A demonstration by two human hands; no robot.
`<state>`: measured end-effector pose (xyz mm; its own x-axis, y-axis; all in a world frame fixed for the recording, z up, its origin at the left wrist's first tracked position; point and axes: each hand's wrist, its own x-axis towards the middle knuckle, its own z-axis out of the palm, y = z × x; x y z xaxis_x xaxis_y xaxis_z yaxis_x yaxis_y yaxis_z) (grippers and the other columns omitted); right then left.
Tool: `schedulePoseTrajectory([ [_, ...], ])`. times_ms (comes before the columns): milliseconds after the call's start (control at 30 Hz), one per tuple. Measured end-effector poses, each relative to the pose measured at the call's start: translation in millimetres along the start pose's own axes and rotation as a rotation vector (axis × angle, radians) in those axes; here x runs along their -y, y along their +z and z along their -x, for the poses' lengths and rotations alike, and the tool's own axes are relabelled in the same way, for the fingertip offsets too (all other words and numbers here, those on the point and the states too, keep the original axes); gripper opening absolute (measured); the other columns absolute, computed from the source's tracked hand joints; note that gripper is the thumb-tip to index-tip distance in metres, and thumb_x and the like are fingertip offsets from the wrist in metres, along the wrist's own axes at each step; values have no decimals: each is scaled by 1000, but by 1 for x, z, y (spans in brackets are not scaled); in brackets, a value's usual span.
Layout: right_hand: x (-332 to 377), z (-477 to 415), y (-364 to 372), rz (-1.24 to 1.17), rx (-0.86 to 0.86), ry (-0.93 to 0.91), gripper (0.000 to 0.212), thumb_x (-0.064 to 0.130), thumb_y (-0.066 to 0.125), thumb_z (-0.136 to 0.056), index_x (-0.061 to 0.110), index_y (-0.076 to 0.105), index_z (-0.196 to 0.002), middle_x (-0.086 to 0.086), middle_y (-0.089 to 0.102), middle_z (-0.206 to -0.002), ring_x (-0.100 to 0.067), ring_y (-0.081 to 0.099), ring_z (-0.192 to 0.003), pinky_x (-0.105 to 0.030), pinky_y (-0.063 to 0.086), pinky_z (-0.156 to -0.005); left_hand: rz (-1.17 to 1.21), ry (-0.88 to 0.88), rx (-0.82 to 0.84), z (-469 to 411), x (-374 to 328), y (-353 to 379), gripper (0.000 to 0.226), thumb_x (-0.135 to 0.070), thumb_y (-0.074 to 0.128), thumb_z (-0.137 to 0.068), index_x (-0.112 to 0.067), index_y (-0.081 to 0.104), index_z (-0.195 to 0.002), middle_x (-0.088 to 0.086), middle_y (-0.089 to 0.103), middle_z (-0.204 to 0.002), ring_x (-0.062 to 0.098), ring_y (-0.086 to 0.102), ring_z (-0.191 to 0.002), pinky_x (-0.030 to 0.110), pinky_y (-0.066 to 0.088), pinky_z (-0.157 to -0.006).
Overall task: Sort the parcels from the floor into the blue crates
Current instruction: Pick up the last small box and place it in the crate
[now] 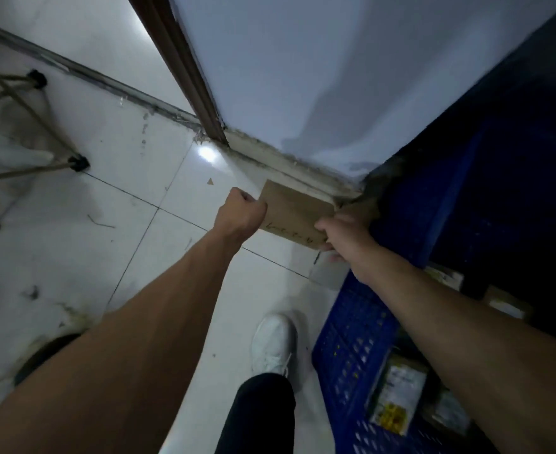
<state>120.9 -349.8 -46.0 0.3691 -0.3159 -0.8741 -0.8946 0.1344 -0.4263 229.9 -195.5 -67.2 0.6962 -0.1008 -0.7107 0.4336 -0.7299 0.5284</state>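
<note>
On the left, a folding metal frame [24, 126] stands on the pale tiled floor [139, 257], well apart from the action. Your left hand [242, 211] reaches forward at centre, its fingers [248, 198] curled round the left edge of a flat brown cardboard parcel [294, 214]. The parcel is off the floor, held in the air near the foot of the wall [335, 77]. Its long axis runs across you from one hand to the other, dipping a little toward the right.

Your right hand [342, 234] pinches the parcel's right end, thumb on the top face and the other fingers hidden beneath. A white shoe [271, 342] is planted below, between your two forearms.

To the right of the parcel and nearer your body sits the blue crate [352, 339], with packets [397, 401] already lying inside. A darker blue mass rises behind it, too dim to make out.

The crate lies on the right-hand side, so your right hand is the nearer one. The drop looks likely to mean swinging the parcel rightward and back toward you, led by its right end.
</note>
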Motion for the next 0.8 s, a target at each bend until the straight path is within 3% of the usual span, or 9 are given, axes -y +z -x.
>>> schedulePoseTrajectory([
  [133, 15, 114, -33, -10, 29, -43, 18, 26, 51, -100, 19, 51, -116, 4, 54, -95, -16, 57, -94, -30, 50, -74, 35, -15, -30, 95, -51, -39, 23, -36, 56, -81, -16, 49, -91, 6, 56, -89, 23, 54, -77, 35, 47, -68],
  [200, 17, 169, -54, 3, 33, -82, 27, 25, 52, -100, 15, 55, -124, 3, 55, -96, -17, 58, -94, -35, 54, -85, 90, -20, -70, 145, -75, -54, 16, -30, 56, -84, -16, 51, -89, 10, 62, -98, 30, 66, -86, 41, 60, -77],
  [267, 14, 222, -77, 36, 26, -127, 46, 27, 52, -99, 11, 47, -142, 0, 58, -115, -18, 57, -105, -39, 50, -98, 113, -12, -99, 199, -94, -65, 11, -24, 59, -85, -15, 53, -83, 13, 65, -97, 35, 70, -94, 51, 61, -84],
  [333, 10, 277, -104, 32, 7, -171, 61, 29, 53, -101, 13, 30, -155, 0, 48, -142, -13, 49, -115, -31, 42, -97, 149, -14, -78, 254, -112, -70, 11, -22, 63, -86, -13, 56, -86, 17, 68, -100, 33, 70, -92, 53, 61, -83],
  [467, -8, 386, -164, -67, 5, -224, 72, 32, 56, -101, 22, 17, -160, 3, 33, -161, -16, 43, -137, -38, 37, -113, 256, 7, 9, 365, -148, -71, 17, -22, 66, -91, -10, 57, -98, 18, 67, -108, 32, 69, -92, 48, 61, -81],
  [667, -38, 529, -240, -140, -6, -374, 68, 30, 56, -102, 24, 21, -160, 5, 36, -160, -16, 47, -136, -34, 41, -112, 328, 127, 56, 518, -203, -74, 31, -29, 63, -95, -12, 61, -122, 9, 62, -120, 30, 66, -103, 37, 63, -72],
  [733, -46, 564, -258, -121, -28, -439, 65, 32, 56, -102, 26, 25, -159, 5, 39, -158, -16, 50, -133, -41, 43, -112, 334, 176, 75, 563, -217, -75, 31, -33, 62, -95, -16, 61, -121, 8, 60, -123, 31, 65, -107, 34, 61, -68],
  [800, -52, 595, -275, -121, -63, -518, 62, 30, 56, -102, 28, 28, -157, 9, 43, -152, -14, 51, -129, -38, 45, -109, 338, 227, 83, 602, -231, -72, 26, -36, 59, -96, -20, 61, -116, 8, 60, -124, 30, 64, -108, 32, 60, -63],
])
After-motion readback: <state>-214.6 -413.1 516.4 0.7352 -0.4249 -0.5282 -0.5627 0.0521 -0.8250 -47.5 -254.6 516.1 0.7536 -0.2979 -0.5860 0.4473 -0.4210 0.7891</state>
